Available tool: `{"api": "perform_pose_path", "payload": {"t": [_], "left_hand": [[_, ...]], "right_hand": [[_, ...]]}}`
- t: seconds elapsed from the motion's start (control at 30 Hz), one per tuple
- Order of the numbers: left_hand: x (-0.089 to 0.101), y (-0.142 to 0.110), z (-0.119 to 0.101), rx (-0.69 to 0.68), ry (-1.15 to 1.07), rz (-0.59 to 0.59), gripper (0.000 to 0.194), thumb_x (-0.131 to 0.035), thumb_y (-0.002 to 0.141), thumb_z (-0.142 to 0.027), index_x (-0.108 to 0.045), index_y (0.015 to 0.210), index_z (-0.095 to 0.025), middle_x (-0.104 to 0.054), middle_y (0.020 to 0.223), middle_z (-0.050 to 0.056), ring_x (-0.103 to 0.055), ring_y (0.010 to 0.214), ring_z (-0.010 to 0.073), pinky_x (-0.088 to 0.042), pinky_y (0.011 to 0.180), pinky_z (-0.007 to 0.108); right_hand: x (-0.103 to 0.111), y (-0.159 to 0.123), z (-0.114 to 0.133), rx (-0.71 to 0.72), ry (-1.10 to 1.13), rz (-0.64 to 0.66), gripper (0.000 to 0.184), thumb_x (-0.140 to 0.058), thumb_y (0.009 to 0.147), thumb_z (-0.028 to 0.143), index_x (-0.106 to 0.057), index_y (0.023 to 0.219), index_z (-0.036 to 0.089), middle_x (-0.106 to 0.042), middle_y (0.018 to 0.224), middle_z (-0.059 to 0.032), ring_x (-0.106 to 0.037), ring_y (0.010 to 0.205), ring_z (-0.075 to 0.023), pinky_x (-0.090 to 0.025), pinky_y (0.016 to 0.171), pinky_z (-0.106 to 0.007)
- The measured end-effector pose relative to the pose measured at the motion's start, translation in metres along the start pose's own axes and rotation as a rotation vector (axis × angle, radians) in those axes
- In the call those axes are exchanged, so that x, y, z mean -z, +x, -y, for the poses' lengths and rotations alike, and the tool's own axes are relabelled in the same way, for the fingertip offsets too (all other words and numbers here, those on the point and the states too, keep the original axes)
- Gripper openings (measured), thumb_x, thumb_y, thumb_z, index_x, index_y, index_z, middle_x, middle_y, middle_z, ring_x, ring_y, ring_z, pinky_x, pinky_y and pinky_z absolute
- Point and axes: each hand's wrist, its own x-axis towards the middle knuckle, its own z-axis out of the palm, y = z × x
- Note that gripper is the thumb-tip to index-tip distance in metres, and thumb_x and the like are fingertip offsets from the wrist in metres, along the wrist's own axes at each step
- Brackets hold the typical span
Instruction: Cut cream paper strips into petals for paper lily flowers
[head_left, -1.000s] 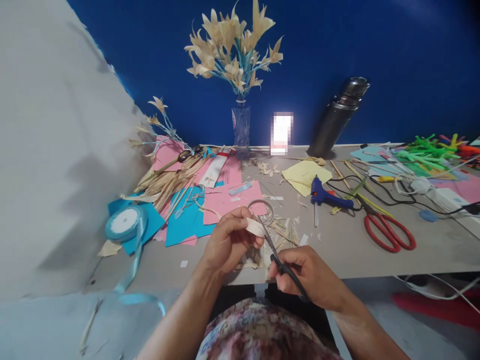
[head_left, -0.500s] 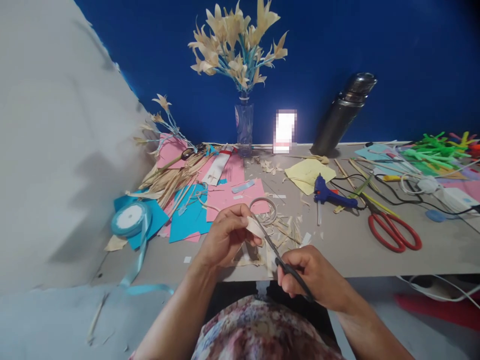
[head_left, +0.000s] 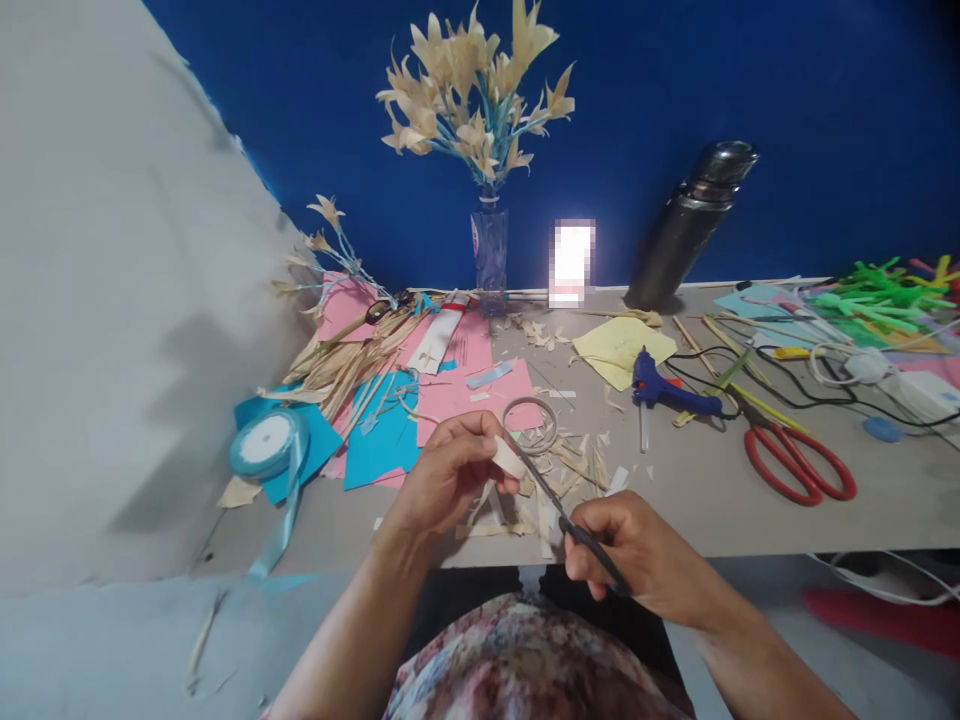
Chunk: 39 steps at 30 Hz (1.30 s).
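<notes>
My left hand pinches a small cream piece of dried husk between thumb and fingers. My right hand is closed around the dark handles of a pair of scissors, whose blades reach up and left to the husk's right edge. Whether the blades touch the husk or lie just beside it, I cannot tell. Below and behind the hands, cream husk scraps are strewn over the grey table. A roll of tape lies flat just beyond the blades.
Blue ribbon spool, dried husks and pink paper lie left. A bottle holds husk flowers; a dark flask leans on the wall. Right are a glue gun, red-handled scissors and green pipe cleaners.
The scissors and my right hand have shifted slightly right and down, while my left hand keeps its hold on the husk piece. The whole view has moved a little.
</notes>
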Motion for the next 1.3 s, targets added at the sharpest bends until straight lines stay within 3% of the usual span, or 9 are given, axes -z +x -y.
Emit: {"api": "perform_pose_path", "payload": {"t": [0.17, 0.37, 0.5, 0.67, 0.83, 0.93, 1.03, 1.17, 1.3], "left_hand": [[-0.014, -0.002, 0.018, 0.028, -0.225, -0.038, 0.019, -0.076, 0.077, -0.023, -0.058, 0.080, -0.017, -0.064, 0.072, 0.001, -0.060, 0.064, 0.0118, -0.043, 0.054, 0.019], [-0.037, -0.005, 0.045, 0.006, -0.280, -0.115, 0.028, -0.080, 0.076, -0.026, -0.054, 0.081, -0.019, -0.060, 0.068, -0.002, -0.046, 0.053, 0.0058, -0.034, 0.050, 0.016], [-0.038, -0.010, 0.048, 0.027, -0.169, -0.108, 0.026, -0.079, 0.074, -0.030, -0.059, 0.083, -0.017, -0.058, 0.063, -0.002, -0.052, 0.057, 0.0096, -0.039, 0.055, 0.019], [-0.029, -0.010, 0.037, -0.035, 0.121, -0.098, 0.024, -0.081, 0.071, -0.032, -0.064, 0.074, -0.015, -0.061, 0.067, 0.001, -0.055, 0.059, 0.0111, -0.041, 0.059, 0.021], [-0.026, -0.008, 0.031, -0.032, 0.319, -0.088, 0.022, -0.079, 0.075, -0.030, -0.063, 0.070, -0.015, -0.061, 0.062, 0.000, -0.053, 0.057, 0.0099, -0.039, 0.056, 0.020], [-0.026, -0.008, 0.033, -0.069, 0.237, -0.122, 0.022, -0.077, 0.078, -0.031, -0.062, 0.075, -0.016, -0.064, 0.067, 0.001, -0.057, 0.062, 0.0113, -0.043, 0.061, 0.022], [-0.027, -0.007, 0.036, -0.178, 0.104, -0.193, 0.023, -0.077, 0.077, -0.033, -0.061, 0.078, -0.017, -0.065, 0.071, 0.001, -0.058, 0.065, 0.0121, -0.046, 0.065, 0.024], [-0.034, -0.002, 0.037, -0.211, -0.022, -0.282, 0.024, -0.079, 0.075, -0.031, -0.059, 0.078, -0.018, -0.062, 0.067, -0.002, -0.055, 0.060, 0.0101, -0.044, 0.059, 0.021], [-0.038, 0.002, 0.037, -0.208, -0.042, -0.344, 0.025, -0.079, 0.075, -0.031, -0.059, 0.078, -0.018, -0.059, 0.063, -0.003, -0.054, 0.058, 0.0093, -0.043, 0.056, 0.019]], "right_hand": [[-0.006, 0.010, 0.001, 0.237, 0.127, -0.237, 0.047, -0.074, 0.076, 0.058, -0.067, 0.094, 0.015, -0.067, 0.080, -0.0053, -0.062, 0.071, -0.0172, -0.050, 0.062, -0.026], [-0.019, 0.030, 0.015, 0.309, 0.300, -0.495, 0.030, -0.077, 0.071, 0.038, -0.061, 0.088, 0.018, -0.062, 0.063, 0.0022, -0.060, 0.053, -0.0151, -0.052, 0.056, -0.027], [-0.016, 0.029, 0.014, 0.295, 0.378, -0.546, 0.028, -0.074, 0.070, 0.033, -0.060, 0.089, 0.018, -0.063, 0.063, 0.0029, -0.059, 0.048, -0.0140, -0.051, 0.050, -0.026], [-0.006, 0.019, 0.020, 0.253, 0.129, -0.514, 0.021, -0.074, 0.066, 0.025, -0.065, 0.082, 0.016, -0.061, 0.064, 0.0028, -0.056, 0.055, -0.0114, -0.046, 0.052, -0.021], [-0.002, 0.021, 0.022, 0.272, 0.178, -0.499, 0.029, -0.079, 0.067, 0.032, -0.066, 0.088, 0.016, -0.065, 0.073, 0.0007, -0.059, 0.063, -0.0131, -0.048, 0.058, -0.022], [-0.004, 0.021, 0.015, 0.307, 0.189, -0.482, 0.041, -0.078, 0.073, 0.047, -0.065, 0.096, 0.016, -0.066, 0.078, -0.0018, -0.061, 0.067, -0.0149, -0.050, 0.062, -0.024], [-0.011, 0.016, 0.006, 0.320, 0.123, -0.345, 0.053, -0.062, 0.082, 0.067, -0.064, 0.095, 0.015, -0.065, 0.077, -0.0037, -0.057, 0.063, -0.0144, -0.047, 0.058, -0.024], [-0.025, 0.010, 0.001, 0.231, 0.064, -0.122, 0.067, -0.055, 0.076, 0.081, -0.061, 0.082, 0.015, -0.060, 0.069, -0.0032, -0.050, 0.060, -0.0135, -0.040, 0.053, -0.023], [-0.031, 0.012, 0.002, 0.208, 0.081, -0.081, 0.068, -0.056, 0.072, 0.084, -0.058, 0.073, 0.016, -0.056, 0.061, -0.0013, -0.047, 0.056, -0.0123, -0.036, 0.052, -0.022]]}}
